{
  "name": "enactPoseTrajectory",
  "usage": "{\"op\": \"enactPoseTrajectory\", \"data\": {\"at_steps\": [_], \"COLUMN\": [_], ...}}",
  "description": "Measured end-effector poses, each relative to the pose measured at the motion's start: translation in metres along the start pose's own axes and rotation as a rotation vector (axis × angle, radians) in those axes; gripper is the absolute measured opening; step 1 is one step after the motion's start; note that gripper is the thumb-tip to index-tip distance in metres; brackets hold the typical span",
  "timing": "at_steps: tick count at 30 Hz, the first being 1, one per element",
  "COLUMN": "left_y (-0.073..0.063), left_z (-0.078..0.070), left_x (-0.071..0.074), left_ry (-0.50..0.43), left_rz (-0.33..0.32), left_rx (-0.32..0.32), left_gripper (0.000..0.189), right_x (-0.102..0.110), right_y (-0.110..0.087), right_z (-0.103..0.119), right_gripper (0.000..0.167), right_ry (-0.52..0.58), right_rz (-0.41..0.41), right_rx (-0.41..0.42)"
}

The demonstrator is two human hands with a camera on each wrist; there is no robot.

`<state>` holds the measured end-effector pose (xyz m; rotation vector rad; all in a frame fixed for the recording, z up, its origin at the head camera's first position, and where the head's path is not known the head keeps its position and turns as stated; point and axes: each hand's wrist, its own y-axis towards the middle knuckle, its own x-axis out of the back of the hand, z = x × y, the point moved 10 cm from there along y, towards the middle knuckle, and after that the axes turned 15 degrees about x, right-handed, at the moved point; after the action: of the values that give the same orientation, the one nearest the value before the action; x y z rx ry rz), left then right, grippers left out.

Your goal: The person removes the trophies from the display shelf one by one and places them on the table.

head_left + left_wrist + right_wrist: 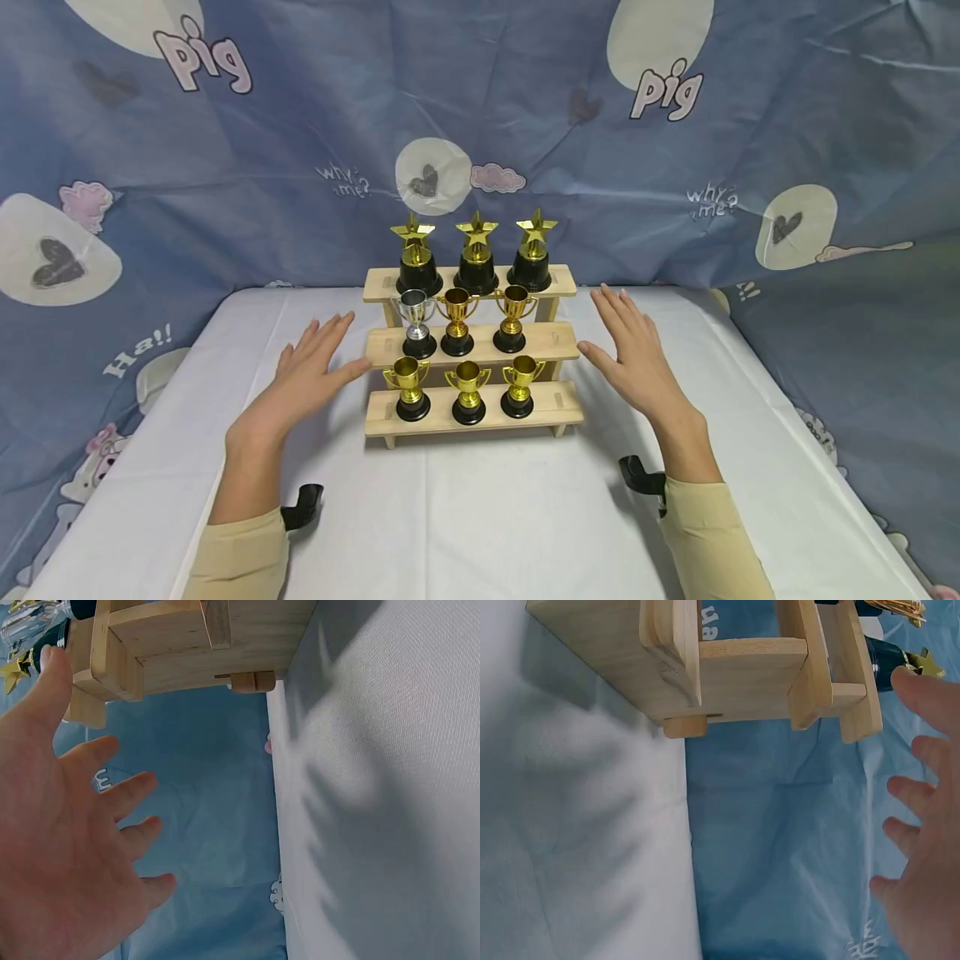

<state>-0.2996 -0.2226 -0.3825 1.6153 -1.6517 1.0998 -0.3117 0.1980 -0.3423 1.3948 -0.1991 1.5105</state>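
A three-step wooden stand point(558, 340) bears several small trophies on black bases. Star trophies, one a gold star trophy point(477, 250), line its top step. On the middle step are a silver cup point(415, 321) and two bronze-toned cups, the right one a bronze cup point(512, 318). Gold cups, among them a gold cup point(468, 390), stand along the bottom step. My left hand point(303, 379) is held in the air beside the stand's left side, fingers spread, holding nothing. Opposite it, on the right side, my right hand point(637, 367) is likewise spread and holds nothing.
A white cloth point(480, 517) covers the table. Behind it and along both sides hangs a blue printed curtain point(315, 125). Black wrist mounts show at the left wrist point(302, 507) and the right wrist point(642, 477).
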Motion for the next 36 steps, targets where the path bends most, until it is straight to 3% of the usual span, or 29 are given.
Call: {"op": "enactPoseTrajectory", "data": {"at_steps": [7,14,27,36], "left_y": [-0.001,-0.002,-0.008,-0.010], "left_z": [0.007,0.008,0.001,-0.007], "left_x": [-0.008,-0.016,-0.036,-0.045], "left_ry": [-0.008,0.002,-0.053,-0.066], "left_rz": [0.077,0.133,0.285,0.342], "left_rx": [0.020,0.001,-0.059,-0.124], "left_gripper": [0.092,0.094,0.105,0.101], "right_x": [0.003,0.005,-0.003,-0.009], "right_y": [0.005,0.008,0.007,0.005], "right_z": [0.012,0.021,0.027,0.028], "right_gripper": [0.073,0.073,0.071,0.064], "right_ry": [0.046,0.091,0.158,0.215], "right_rz": [-0.057,-0.074,-0.038,-0.004], "right_rx": [0.074,0.093,0.077,0.049]}}
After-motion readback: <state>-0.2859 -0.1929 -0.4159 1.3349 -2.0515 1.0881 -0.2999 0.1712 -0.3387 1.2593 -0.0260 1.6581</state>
